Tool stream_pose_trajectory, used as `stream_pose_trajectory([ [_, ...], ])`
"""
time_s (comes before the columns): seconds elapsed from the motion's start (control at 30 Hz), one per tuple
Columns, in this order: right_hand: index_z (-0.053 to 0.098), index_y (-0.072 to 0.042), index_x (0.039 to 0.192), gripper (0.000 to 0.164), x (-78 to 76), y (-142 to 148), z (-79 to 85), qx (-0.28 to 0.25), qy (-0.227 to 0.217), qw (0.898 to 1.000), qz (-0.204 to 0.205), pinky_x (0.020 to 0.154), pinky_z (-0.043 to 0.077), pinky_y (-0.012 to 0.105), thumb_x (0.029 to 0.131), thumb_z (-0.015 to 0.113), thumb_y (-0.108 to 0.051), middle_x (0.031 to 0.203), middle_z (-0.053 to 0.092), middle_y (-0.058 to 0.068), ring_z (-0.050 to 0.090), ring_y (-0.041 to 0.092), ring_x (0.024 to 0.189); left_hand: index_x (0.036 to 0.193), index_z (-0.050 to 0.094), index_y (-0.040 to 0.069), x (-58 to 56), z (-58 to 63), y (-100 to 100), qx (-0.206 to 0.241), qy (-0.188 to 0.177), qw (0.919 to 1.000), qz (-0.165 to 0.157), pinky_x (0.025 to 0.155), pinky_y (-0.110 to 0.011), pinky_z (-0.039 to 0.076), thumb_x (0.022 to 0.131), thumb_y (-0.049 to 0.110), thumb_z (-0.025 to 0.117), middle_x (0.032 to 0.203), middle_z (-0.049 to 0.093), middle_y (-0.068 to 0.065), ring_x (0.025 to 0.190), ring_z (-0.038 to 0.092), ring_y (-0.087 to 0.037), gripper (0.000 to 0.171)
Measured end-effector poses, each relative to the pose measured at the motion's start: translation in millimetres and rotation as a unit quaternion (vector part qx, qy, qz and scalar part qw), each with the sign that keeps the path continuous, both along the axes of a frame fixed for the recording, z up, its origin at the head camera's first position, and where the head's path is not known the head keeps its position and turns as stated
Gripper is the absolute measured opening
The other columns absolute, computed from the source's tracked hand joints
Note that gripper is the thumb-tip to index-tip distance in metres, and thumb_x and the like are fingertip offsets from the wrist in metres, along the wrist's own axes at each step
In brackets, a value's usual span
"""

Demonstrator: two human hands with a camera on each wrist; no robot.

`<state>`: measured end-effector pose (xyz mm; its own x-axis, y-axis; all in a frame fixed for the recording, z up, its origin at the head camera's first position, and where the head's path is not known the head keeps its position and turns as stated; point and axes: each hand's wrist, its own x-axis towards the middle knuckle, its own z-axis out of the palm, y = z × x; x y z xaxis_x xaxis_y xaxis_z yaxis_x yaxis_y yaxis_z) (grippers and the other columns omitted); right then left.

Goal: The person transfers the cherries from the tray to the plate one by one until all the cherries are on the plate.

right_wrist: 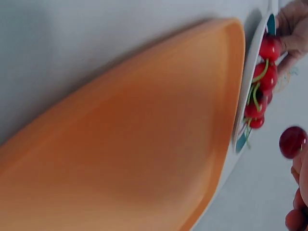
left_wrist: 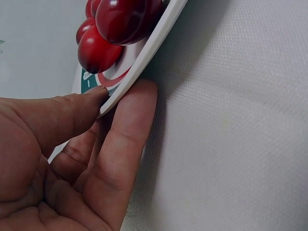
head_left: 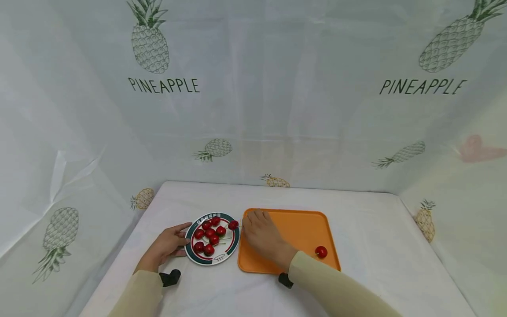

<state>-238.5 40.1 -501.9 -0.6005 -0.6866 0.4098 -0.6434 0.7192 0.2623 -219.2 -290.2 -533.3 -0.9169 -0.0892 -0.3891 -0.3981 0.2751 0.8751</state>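
Note:
A round white plate with a green-and-red rim (head_left: 203,260) holds several dark red cherries (head_left: 210,233) with green stems. My left hand (head_left: 170,243) pinches the plate's left edge, thumb on top of the rim and fingers beneath it, as the left wrist view shows. My right hand (head_left: 264,233) is above the left part of an orange tray (head_left: 301,224). It holds a single cherry (right_wrist: 292,142) near its fingertips, by the plate's right rim. Part of that hand is cut off in the right wrist view. Another cherry (head_left: 321,252) lies on the tray's lower right.
Plate and tray stand side by side on a white cloth-covered table (head_left: 368,246). A pale curtain (head_left: 285,110) printed with pineapples hangs behind and around the sides. Black straps (head_left: 170,278) are on both wrists.

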Motion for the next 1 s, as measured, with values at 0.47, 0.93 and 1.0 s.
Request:
stream_pose_trajectory([
  [0.47, 0.063, -0.017, 0.106, 0.015, 4.0, -33.1, -14.5, 0.092, -0.055, 0.991, 0.078, 0.081, 0.040, 0.025, 0.105, 0.063, -0.032, 0.095, 0.054, -0.004, 0.045, 0.016, 0.095, 0.159, 0.047, 0.011, 0.7, 1.8, 0.0, 0.002, -0.004, 1.0000, 0.000, 0.074, -0.040, 0.066, 0.099, -0.002, 0.065, 0.133, 0.059, -0.026, 0.084, 0.072, -0.021, 0.065],
  [0.93, 0.065, -0.019, 0.112, 0.018, -1.8, -40.5, -24.1, 0.111, -0.059, 0.989, 0.076, 0.082, 0.041, 0.025, 0.109, 0.058, -0.035, 0.107, 0.060, -0.005, 0.047, 0.017, 0.100, 0.159, 0.046, 0.009, 0.7, 1.9, -0.9, 0.014, 0.000, 0.9999, 0.000, 0.074, -0.040, 0.067, 0.100, -0.004, 0.063, 0.133, 0.057, -0.027, 0.085, 0.072, -0.020, 0.064],
  [1.0, 0.065, -0.019, 0.113, 0.019, -2.6, -41.1, -25.4, 0.115, -0.060, 0.989, 0.073, 0.083, 0.041, 0.025, 0.109, 0.057, -0.035, 0.108, 0.060, -0.005, 0.047, 0.017, 0.101, 0.160, 0.046, 0.010, 0.7, 1.9, -0.7, 0.014, 0.000, 0.9999, 0.001, 0.074, -0.040, 0.067, 0.100, -0.004, 0.063, 0.134, 0.057, -0.027, 0.085, 0.072, -0.020, 0.064],
])
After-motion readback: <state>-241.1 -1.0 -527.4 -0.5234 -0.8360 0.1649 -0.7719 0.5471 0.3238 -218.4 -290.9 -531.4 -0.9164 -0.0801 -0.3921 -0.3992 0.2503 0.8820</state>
